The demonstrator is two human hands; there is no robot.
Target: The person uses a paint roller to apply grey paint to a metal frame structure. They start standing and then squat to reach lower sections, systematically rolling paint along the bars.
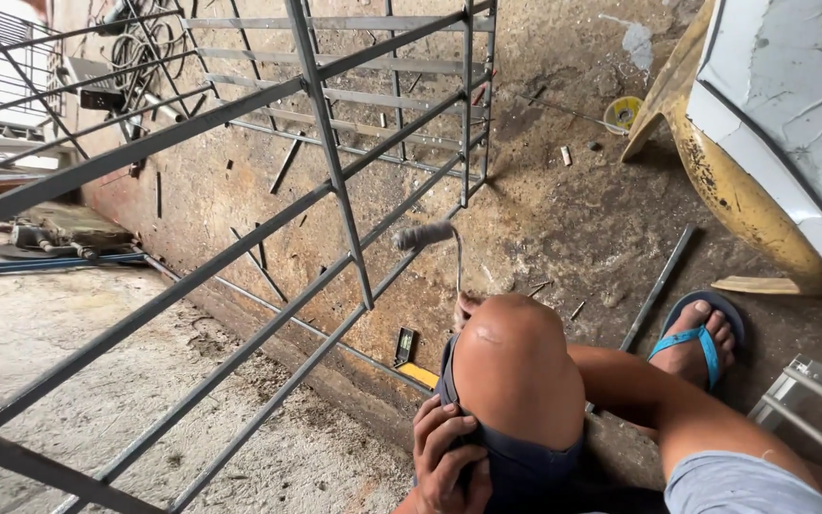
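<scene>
The fingers of the left hand are curled together, gripping the dark shorts at the bent knee. The right hand is almost wholly hidden behind that knee; only a bit of it shows around the thin wire handle of a small paint roller, so I cannot tell how its fingers sit, though they appear to hold it. The roller's sleeve lies against a bar of the grey metal grille, which stands tilted over the rusty floor. The bars look evenly grey, so, as a guess, much of the coating is on; which bars are left cannot be told. A blue sandal rests nearby.
</scene>
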